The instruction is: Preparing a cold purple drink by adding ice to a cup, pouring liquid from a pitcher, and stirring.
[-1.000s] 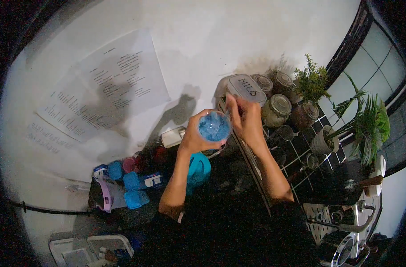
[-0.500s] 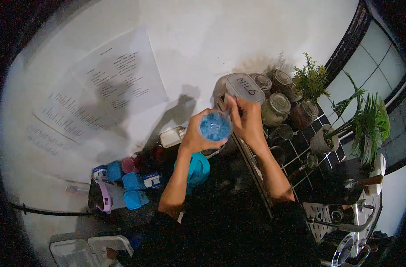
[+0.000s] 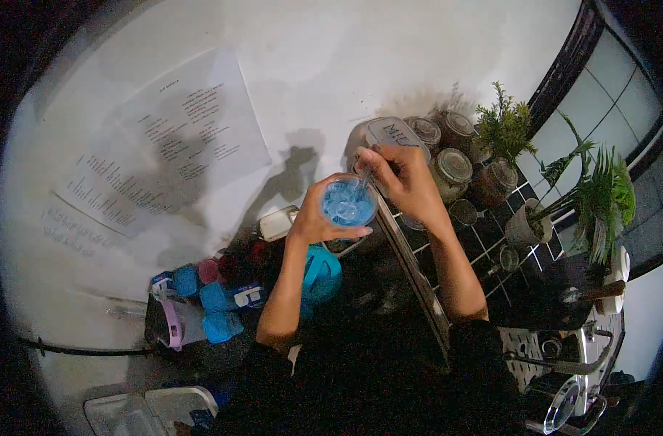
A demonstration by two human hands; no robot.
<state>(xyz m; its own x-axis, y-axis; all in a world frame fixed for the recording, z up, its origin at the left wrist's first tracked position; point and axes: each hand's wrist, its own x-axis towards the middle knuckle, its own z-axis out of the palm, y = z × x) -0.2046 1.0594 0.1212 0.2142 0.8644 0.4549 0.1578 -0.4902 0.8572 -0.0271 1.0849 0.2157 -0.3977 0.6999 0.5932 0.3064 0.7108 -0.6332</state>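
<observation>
Evidently for steadiness, my left hand (image 3: 313, 216) wraps the clear cup (image 3: 348, 223) of blue liquid (image 3: 344, 208), left of the jars (image 3: 453, 168); my right hand (image 3: 402, 176) pinches a clear stick (image 3: 363, 179) near its top, probably for finer control.

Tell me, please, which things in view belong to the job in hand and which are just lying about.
Apparently in use: left hand, around the clear cup; blue drink inside it; right hand, pinching a thin clear stick.

Seemingly just lying about: lidded glass jars; leafy potted plant; teal container.
</observation>
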